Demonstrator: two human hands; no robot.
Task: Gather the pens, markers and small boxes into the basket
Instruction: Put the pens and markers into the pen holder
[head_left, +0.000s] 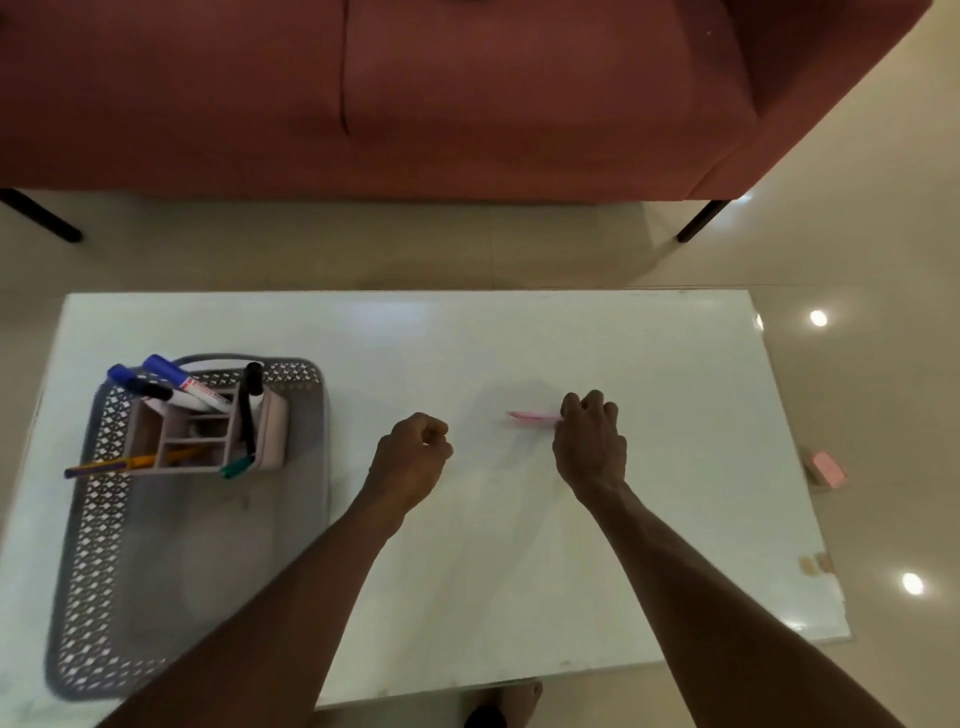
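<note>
A grey perforated basket (104, 519) sits on the left of the white table (519, 571). Inside it, at its far end, lies a pink compartment organiser (208, 431) with blue markers (176, 382), a black pen (249, 405), an orange pen (119, 464) and a green-capped pen (238, 466) sticking out. My right hand (589, 441) is curled over one end of a pink pen (532, 415) at mid-table; the pen looks blurred. My left hand (415, 452) hovers in a loose fist with nothing in it, to the right of the basket.
A dark red sofa (415, 93) on black legs stands beyond the table's far edge. A small pink box (828, 468) lies on the tiled floor off the table's right edge. My foot (498, 706) shows below the near edge.
</note>
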